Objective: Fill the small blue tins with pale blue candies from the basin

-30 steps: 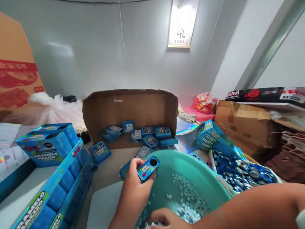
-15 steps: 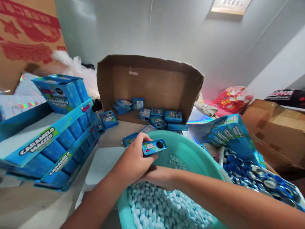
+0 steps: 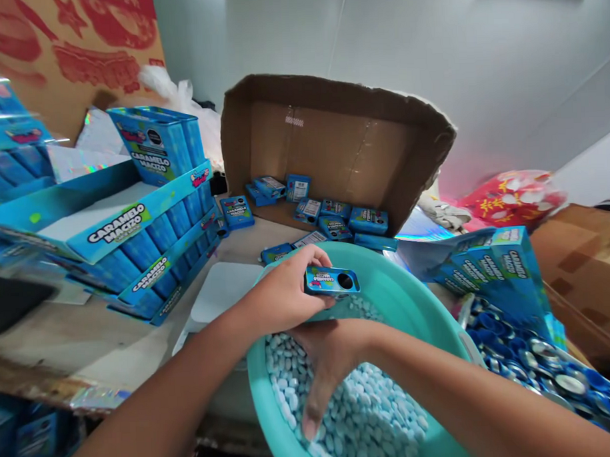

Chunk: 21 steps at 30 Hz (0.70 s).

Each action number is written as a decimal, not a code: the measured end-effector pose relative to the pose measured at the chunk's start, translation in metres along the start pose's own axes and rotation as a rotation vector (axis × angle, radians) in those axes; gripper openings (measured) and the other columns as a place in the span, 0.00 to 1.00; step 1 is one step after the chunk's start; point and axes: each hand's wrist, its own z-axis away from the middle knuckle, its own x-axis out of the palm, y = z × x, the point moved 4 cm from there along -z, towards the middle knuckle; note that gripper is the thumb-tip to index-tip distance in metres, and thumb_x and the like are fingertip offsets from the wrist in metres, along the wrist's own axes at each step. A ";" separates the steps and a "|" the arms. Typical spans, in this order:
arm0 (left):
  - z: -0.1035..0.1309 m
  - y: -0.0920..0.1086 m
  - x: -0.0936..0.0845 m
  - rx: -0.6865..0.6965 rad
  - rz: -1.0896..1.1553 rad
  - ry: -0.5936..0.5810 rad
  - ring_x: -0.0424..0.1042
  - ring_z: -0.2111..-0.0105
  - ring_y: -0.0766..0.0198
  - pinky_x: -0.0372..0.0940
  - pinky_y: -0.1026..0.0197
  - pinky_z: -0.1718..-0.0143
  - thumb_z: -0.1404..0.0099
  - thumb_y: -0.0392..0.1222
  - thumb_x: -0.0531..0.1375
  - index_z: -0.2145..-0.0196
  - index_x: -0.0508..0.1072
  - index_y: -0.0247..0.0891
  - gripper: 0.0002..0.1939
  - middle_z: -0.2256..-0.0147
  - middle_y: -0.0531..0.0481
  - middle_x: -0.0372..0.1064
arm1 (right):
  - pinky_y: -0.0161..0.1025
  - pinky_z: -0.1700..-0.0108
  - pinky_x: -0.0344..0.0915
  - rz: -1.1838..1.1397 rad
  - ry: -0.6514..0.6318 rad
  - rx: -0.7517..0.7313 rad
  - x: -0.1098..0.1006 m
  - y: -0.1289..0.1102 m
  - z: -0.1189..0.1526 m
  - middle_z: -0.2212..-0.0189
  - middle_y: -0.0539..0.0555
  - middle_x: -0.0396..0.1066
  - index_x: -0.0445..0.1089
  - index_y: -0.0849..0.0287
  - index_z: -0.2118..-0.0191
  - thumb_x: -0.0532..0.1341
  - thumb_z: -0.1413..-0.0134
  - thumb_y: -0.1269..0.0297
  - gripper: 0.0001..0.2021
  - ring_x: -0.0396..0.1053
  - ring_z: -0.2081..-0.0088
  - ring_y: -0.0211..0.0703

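Observation:
Gripped in my left hand [image 3: 292, 289] is a small blue tin [image 3: 331, 281], tilted with its end and round black opening facing up, over the far part of a teal tub [image 3: 407, 285]. Pale blue candies [image 3: 376, 406] fill the near part of the tub. Just below the tin, my right hand [image 3: 324, 361] reaches over the candies with its thumb spread downward. Its other fingers are mostly hidden behind the palm and wrist, and nothing can be seen held in it.
Stacked blue display trays [image 3: 119, 225] stand at left. Behind the tub, blue tins lie before an open cardboard box [image 3: 322, 141]. A white scale [image 3: 222, 291] sits left of the tub. At right are round metal lids [image 3: 540, 360] and a blue carton [image 3: 516, 268].
My right hand has opened out, its thumb now spread over the candies. My left hand still holds the tin. The view has shifted left and down.

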 end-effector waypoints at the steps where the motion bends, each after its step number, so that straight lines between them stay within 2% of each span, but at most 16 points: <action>1: 0.001 0.000 0.000 -0.005 0.001 -0.003 0.75 0.60 0.58 0.67 0.62 0.62 0.47 0.38 0.68 0.55 0.69 0.46 0.22 0.56 0.53 0.74 | 0.52 0.30 0.50 0.016 -0.040 -0.002 0.003 0.001 -0.001 0.35 0.59 0.61 0.56 0.55 0.31 0.77 0.80 0.41 0.64 0.57 0.33 0.64; 5: 0.002 0.001 0.000 0.005 0.003 0.001 0.75 0.59 0.58 0.67 0.62 0.62 0.47 0.38 0.68 0.54 0.70 0.46 0.22 0.56 0.53 0.74 | 0.49 0.32 0.54 0.042 -0.009 -0.030 0.004 0.005 -0.002 0.35 0.59 0.62 0.59 0.57 0.33 0.78 0.80 0.43 0.62 0.53 0.32 0.65; 9: 0.001 0.001 0.000 -0.006 -0.029 -0.010 0.75 0.60 0.59 0.67 0.63 0.64 0.47 0.39 0.68 0.55 0.70 0.47 0.22 0.57 0.54 0.75 | 0.46 0.34 0.57 0.057 0.029 -0.079 -0.001 0.002 -0.001 0.35 0.56 0.61 0.61 0.55 0.33 0.78 0.80 0.45 0.60 0.50 0.31 0.64; 13: 0.001 0.002 0.000 -0.050 -0.072 -0.041 0.75 0.62 0.59 0.66 0.63 0.66 0.47 0.40 0.69 0.54 0.72 0.47 0.22 0.58 0.55 0.76 | 0.46 0.34 0.57 0.092 0.011 -0.092 -0.003 -0.004 0.000 0.35 0.57 0.61 0.58 0.56 0.32 0.76 0.75 0.43 0.60 0.51 0.31 0.64; 17: 0.001 0.003 0.001 -0.041 -0.092 -0.046 0.76 0.63 0.57 0.67 0.62 0.66 0.48 0.41 0.69 0.54 0.73 0.46 0.22 0.59 0.53 0.76 | 0.48 0.33 0.56 0.109 -0.029 -0.038 -0.002 -0.003 0.000 0.34 0.58 0.60 0.54 0.56 0.30 0.76 0.74 0.42 0.62 0.52 0.32 0.65; 21: 0.001 0.001 0.002 -0.016 -0.085 -0.029 0.76 0.61 0.55 0.68 0.61 0.65 0.48 0.40 0.69 0.54 0.74 0.46 0.22 0.58 0.52 0.76 | 0.47 0.33 0.56 0.107 -0.040 -0.058 0.001 -0.001 -0.001 0.34 0.59 0.60 0.56 0.58 0.31 0.76 0.73 0.44 0.60 0.51 0.31 0.65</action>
